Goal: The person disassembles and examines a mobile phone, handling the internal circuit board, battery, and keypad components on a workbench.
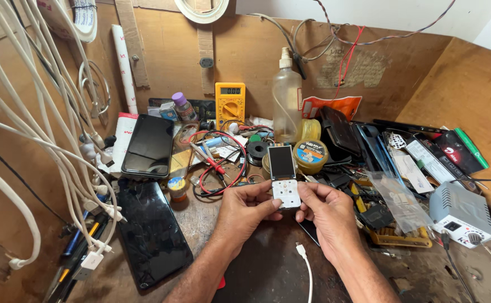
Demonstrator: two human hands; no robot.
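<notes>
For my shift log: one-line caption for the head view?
Both hands, left hand and right hand, hold a small opened phone over a cluttered workbench beside a yellow multimeter.

The small handset (284,178) has a dark screen above a white keypad face. Just left of it coil red and black test leads (221,166). Behind it and a little left stands a yellow multimeter (230,104) with a grey display; directly behind it, a clear spray bottle (287,104) with a white nozzle. To its right sits a yellow tape roll (310,155) with a teal label. Far left of the handset lie two glossy black phones (150,191) and white cables (38,140); far right, a white and grey box (462,214).
</notes>
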